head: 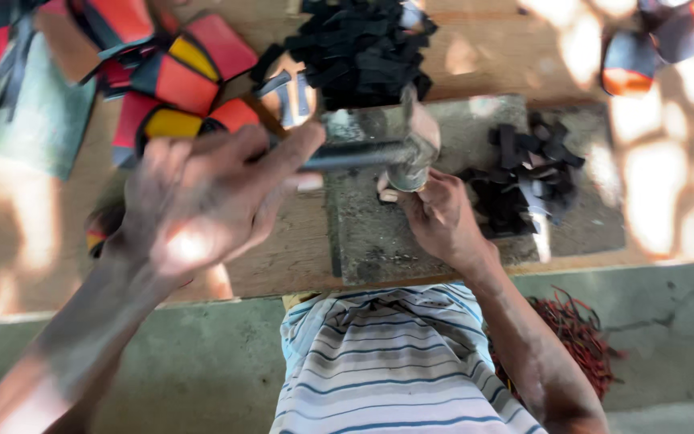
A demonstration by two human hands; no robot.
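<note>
- A hammer (399, 149) is grasped by the left hand (202, 201); the grip is clenched round the dark handle, and the metal head is seen at 3 o'clock from that hand.
- The hammer head is held just above the right hand (439, 217), over the upper left part of a grey slab (379, 241).
- A small pale piece (387, 191) is pinched in the right hand's fingertips against the slab, directly under the hammer head; the grip is closed on it, though what the piece is cannot be told.
- The slab is laid on a wooden bench (283, 257), at the near edge.
- A small heap of black strips (524, 181) is seen on the slab, at 3 o'clock from the right hand and just beside it.
- A larger black pile (359, 48) is seen on the bench at 12 o'clock from the hammer head, beyond the slab.
- Red, yellow and black pieces (178, 76) are spread at 12 o'clock from the left hand.
- A green sheet (38, 120) is seen at 10 o'clock from the left hand.
- A striped shirt (395, 362) is seen at 6 o'clock, below the bench edge.
- A tangle of red cord (580, 337) is seen on the floor beside the right forearm.
</note>
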